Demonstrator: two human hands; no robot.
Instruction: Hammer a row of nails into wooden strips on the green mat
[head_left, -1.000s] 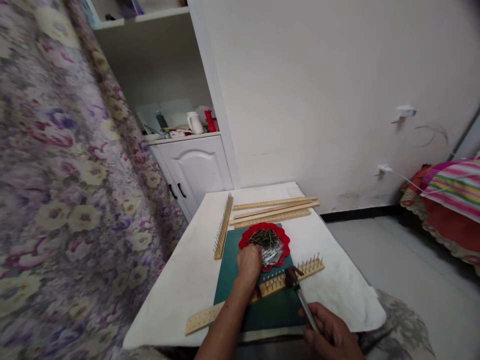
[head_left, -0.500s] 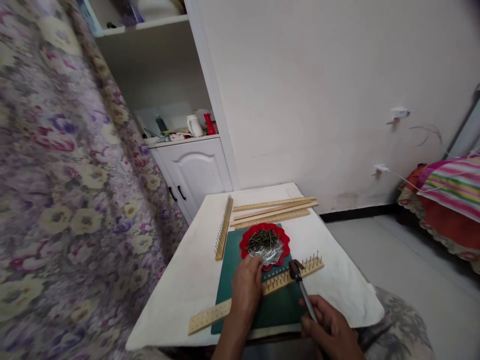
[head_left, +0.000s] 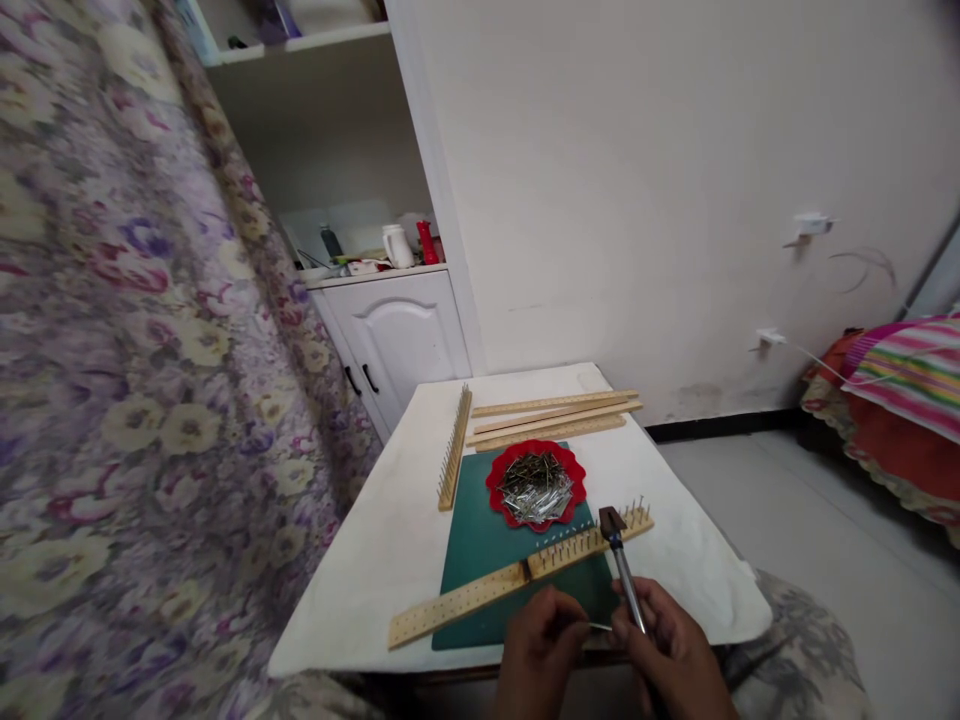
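My right hand (head_left: 667,640) is wrapped round the handle of a hammer (head_left: 626,580), its dark head raised over the right part of a wooden strip (head_left: 457,603). Close beside it, my left hand (head_left: 544,640) is closed in a pinch on a thin, pale nail (head_left: 598,627) that points toward the right hand. The strip lies slantwise across a green mat (head_left: 480,540). Rows of nails stand in its right half, and small holes dot its left half; a dark mark crosses the middle. Beyond it, a red scalloped dish (head_left: 496,505) holds many silver and bronze nails.
Another wooden strip with upright nails (head_left: 455,450) lies at the table's left. Several bare wooden strips (head_left: 555,415) rest along the back. A white cloth covers the table (head_left: 360,560). A floral curtain (head_left: 172,380) hangs at the left, near a white cabinet (head_left: 412,335).
My left hand has left the red dish and come down toward me beside my right hand, with a nail in its fingers. The hammer has shifted slightly right. The view has moved a little.
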